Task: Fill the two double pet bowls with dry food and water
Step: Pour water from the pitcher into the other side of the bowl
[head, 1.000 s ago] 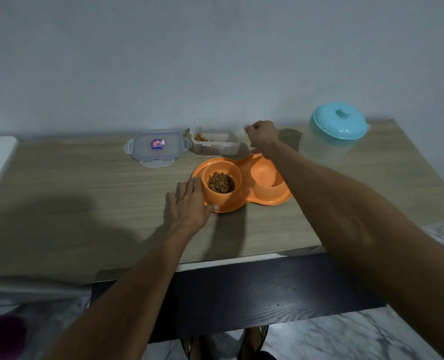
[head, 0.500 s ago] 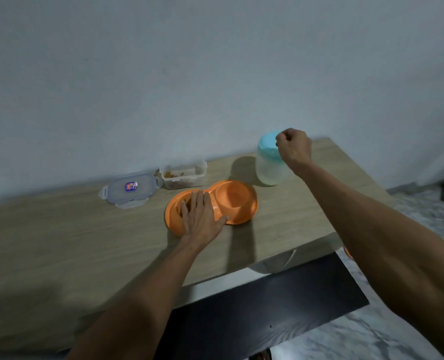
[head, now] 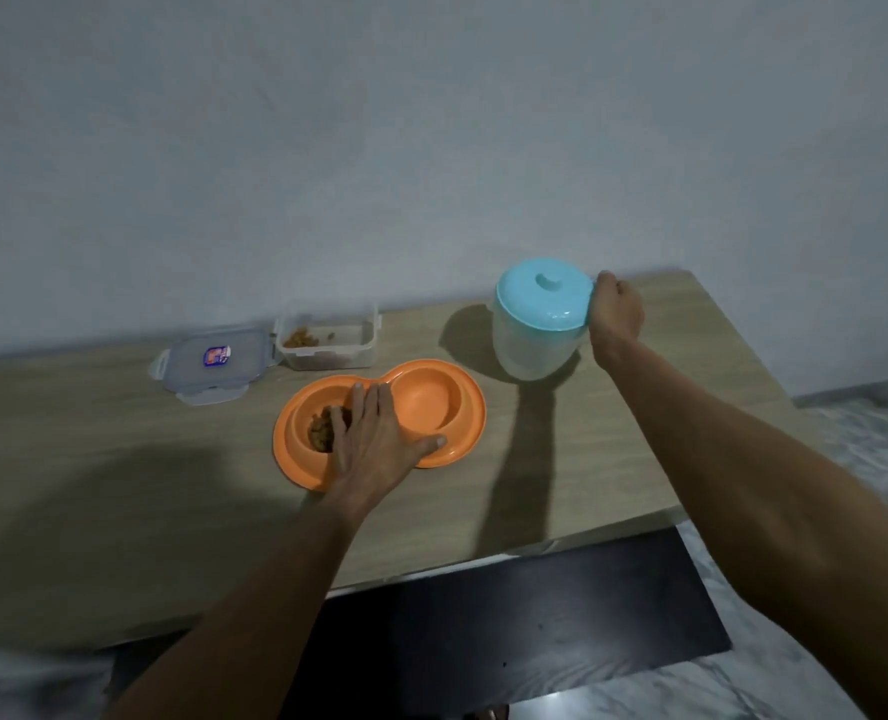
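An orange double pet bowl (head: 462,407) lies on the wooden table (head: 93,459). Its left cup holds brown dry food (head: 321,431); its right cup looks dry. My left hand (head: 374,439) rests flat on the bowl's middle, fingers spread, partly covering the food. A translucent water jug with a light blue lid (head: 538,317) stands to the right of the bowl. My right hand (head: 616,311) is closed around the jug's right side, where the handle is hidden. Only one double bowl is in view.
A clear food container (head: 327,337) with a little kibble stands behind the bowl, its lid (head: 213,363) lying to its left. A grey wall runs behind the table. A dark lower surface (head: 509,626) sits below the table's front edge, with marbled floor at the right.
My right hand went from the food container to the jug and closed on its side. My left hand slid from the bowl's left rim onto its middle. The camera view shifted.
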Demonstrator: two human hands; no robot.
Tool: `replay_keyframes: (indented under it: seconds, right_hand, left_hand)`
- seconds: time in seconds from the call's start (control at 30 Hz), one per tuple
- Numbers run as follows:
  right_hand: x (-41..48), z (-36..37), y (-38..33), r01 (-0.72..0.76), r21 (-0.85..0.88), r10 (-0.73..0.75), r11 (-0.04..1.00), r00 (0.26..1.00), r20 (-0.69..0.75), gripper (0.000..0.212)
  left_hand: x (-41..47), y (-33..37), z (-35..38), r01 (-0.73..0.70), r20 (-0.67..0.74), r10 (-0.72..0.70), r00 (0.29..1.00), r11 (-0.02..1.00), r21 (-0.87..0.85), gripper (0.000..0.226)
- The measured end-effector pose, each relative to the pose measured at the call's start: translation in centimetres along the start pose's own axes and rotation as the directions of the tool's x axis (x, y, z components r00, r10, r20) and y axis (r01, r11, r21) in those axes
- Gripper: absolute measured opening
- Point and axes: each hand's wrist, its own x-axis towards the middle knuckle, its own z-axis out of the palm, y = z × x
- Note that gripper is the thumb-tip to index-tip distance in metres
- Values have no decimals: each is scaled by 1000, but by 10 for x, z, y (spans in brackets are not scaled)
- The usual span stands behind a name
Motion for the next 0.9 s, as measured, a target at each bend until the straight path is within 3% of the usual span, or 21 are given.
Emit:
replay_keyframes:
  seconds: [0.13, 0.33, 0.63, 0.9]
  right_hand:
    - [21, 3, 5, -107, 81, 105, 991, 994, 33, 34]
    - [27, 1, 10, -138, 73, 131, 988, 987, 87, 33]
    - [-3, 9, -25, 69, -76, -61, 995, 992, 110, 39]
    - [-35, 17, -45, 308, -240, -286, 921, 950, 122, 40]
  left_hand:
    - [-2, 4, 4, 9, -18, -9, 1000, 1000, 18, 116]
    - [-2, 12, 3, 56, 13, -57, 998, 998, 30, 118]
    - [-4, 13, 2, 60, 15, -60, 998, 997, 39, 116]
    - [-3, 14, 2, 73, 30, -74, 997, 997, 37, 117]
